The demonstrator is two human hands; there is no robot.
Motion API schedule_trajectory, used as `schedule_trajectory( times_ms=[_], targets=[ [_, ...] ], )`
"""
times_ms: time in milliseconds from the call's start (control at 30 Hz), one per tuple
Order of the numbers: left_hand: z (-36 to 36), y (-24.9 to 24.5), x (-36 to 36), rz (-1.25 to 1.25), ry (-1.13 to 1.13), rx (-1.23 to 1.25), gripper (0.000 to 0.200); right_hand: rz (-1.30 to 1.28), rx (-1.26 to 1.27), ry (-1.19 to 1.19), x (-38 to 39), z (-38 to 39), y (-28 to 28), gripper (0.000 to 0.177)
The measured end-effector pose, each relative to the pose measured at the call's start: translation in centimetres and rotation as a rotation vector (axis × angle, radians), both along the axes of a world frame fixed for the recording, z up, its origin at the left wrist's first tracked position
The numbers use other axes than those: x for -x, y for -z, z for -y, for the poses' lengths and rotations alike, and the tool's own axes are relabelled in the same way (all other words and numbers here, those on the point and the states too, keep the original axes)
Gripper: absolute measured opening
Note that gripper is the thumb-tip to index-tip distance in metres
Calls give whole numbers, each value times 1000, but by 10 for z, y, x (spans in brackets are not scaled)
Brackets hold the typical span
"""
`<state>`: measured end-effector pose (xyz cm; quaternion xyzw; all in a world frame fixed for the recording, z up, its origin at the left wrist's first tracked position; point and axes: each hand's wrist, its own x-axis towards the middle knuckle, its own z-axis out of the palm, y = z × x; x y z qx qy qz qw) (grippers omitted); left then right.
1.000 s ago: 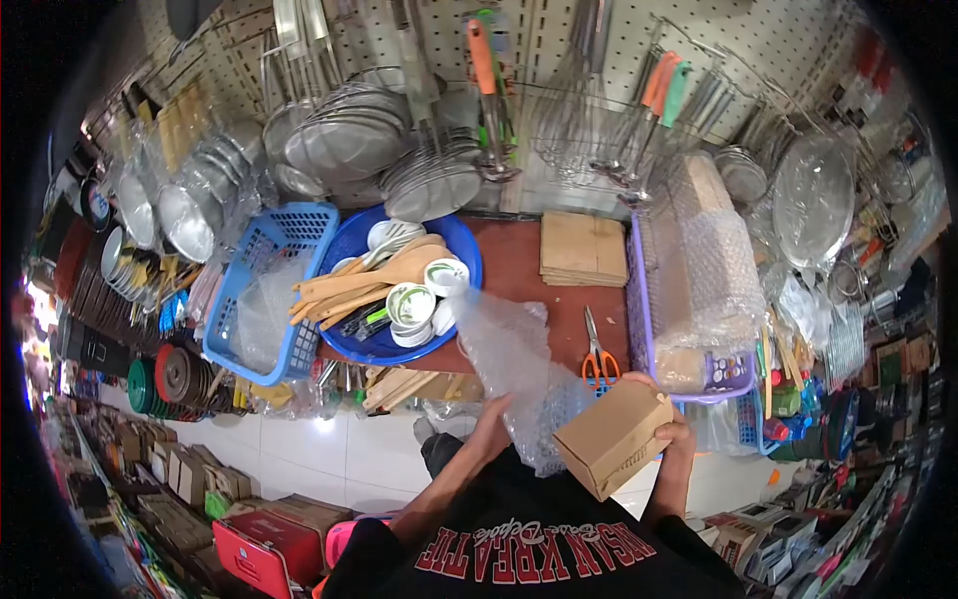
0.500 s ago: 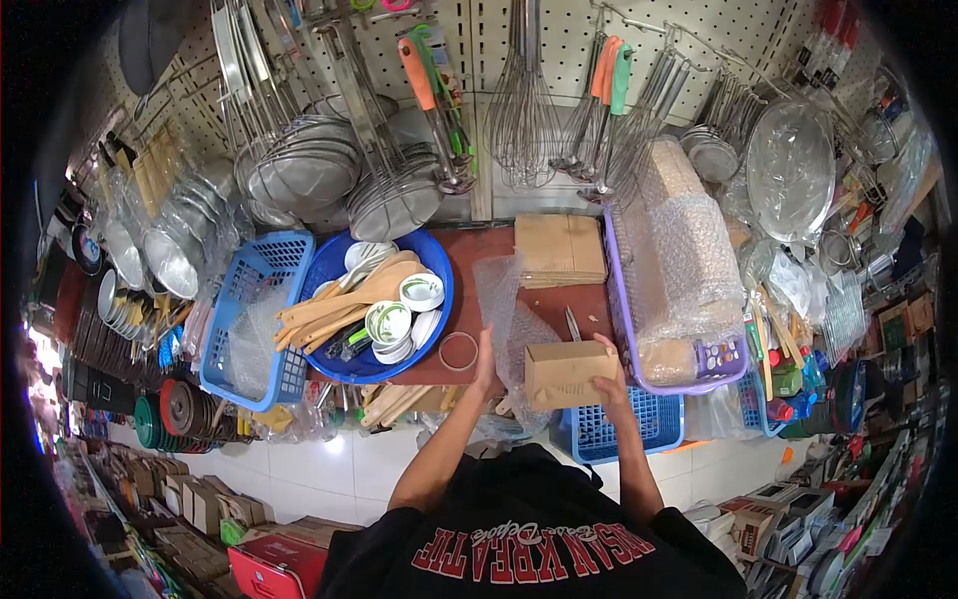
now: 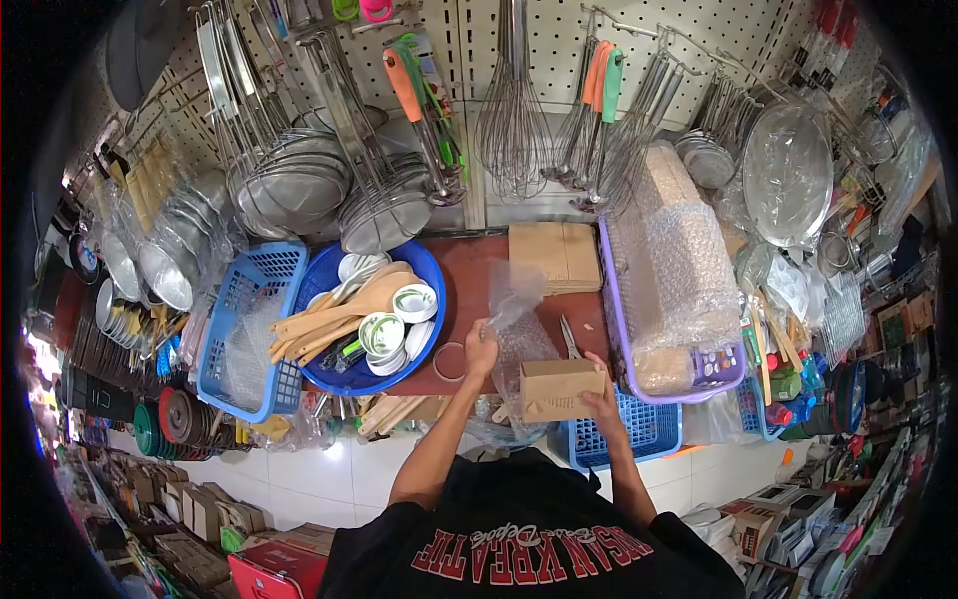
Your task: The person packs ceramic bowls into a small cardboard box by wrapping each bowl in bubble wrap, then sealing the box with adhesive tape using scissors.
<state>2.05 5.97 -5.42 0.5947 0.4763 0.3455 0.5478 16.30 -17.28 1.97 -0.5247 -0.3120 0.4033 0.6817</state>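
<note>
Tabletop (image 3: 477, 268) of red-brown board carries the work, between a blue basin (image 3: 427, 268) of spoons and a purple basket (image 3: 611, 299). Over its front part rises the bubble wrap sheet (image 3: 517, 311), which looks light, limp and slippery. It is likely to slump wherever it is unsupported, so a pinch at an edge or corner suits it best. It stands crumpled from the box toward the back wall, its long axis running roughly away from the person.

Against its lower end, at the table's front edge, is the cardboard box (image 3: 555, 387). It looks stiff-walled and seemingly light, though a hard squeeze could dent it. The two short ends seem the safest hold. Its long axis lies left to right, with a broad face turned toward the camera.

The right hand (image 3: 602, 401) clasps the box's right end, fingers curled around it. The left hand (image 3: 482, 349) pinches the sheet's left edge, fingertips pressed together. Scissors (image 3: 569, 337) and a tape ring (image 3: 451, 361) lie just beside.
</note>
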Motion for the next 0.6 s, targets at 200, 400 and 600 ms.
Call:
schedule_trajectory(
  times_ms=[200, 400, 600],
  targets=[
    [0, 13, 2, 893, 103, 578, 23, -15, -6, 19, 4, 4, 2, 80],
    [-17, 6, -16, 816, 199, 565, 27, -35, 12, -16, 0, -6, 5, 84],
    [-38, -20, -38, 365, 165, 210, 46, 27, -32, -21, -9, -24, 14, 82]
  ],
)
